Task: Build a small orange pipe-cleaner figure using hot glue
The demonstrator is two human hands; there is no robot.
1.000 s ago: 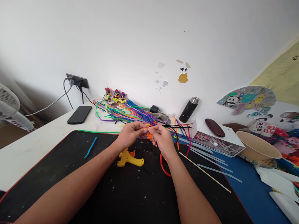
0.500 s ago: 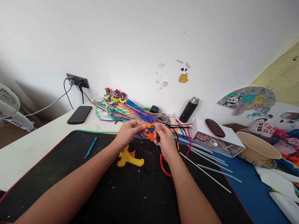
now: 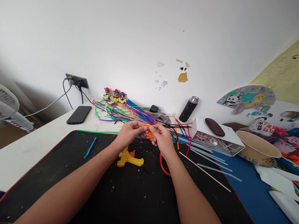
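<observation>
My left hand (image 3: 130, 133) and my right hand (image 3: 163, 140) meet above the far edge of the black mat (image 3: 112, 193). Thumb and fingers of both are pinched on a small orange piece (image 3: 148, 127), apparently bent pipe cleaner, mostly covered by the fingertips. Just below it are more orange pieces (image 3: 149, 135), partly hidden by my right hand. A yellow glue gun (image 3: 131, 159) lies on the mat below my left hand. Beside my right wrist shows a red curved handle (image 3: 163, 168), the rest of it covered by my arm.
Pipe cleaners (image 3: 140, 113) of many colours are heaped behind my hands, near three small figures (image 3: 116, 95). Translucent glue sticks (image 3: 217, 169) and a wooden stick (image 3: 205, 171) lie right. A black flask (image 3: 189, 109), white box (image 3: 198, 132), bowl (image 3: 258, 144) and phone (image 3: 79, 114) stand around.
My right hand has moved slightly left, its thumb and fingers now against my left fingertips. Less of the orange piece shows between them.
</observation>
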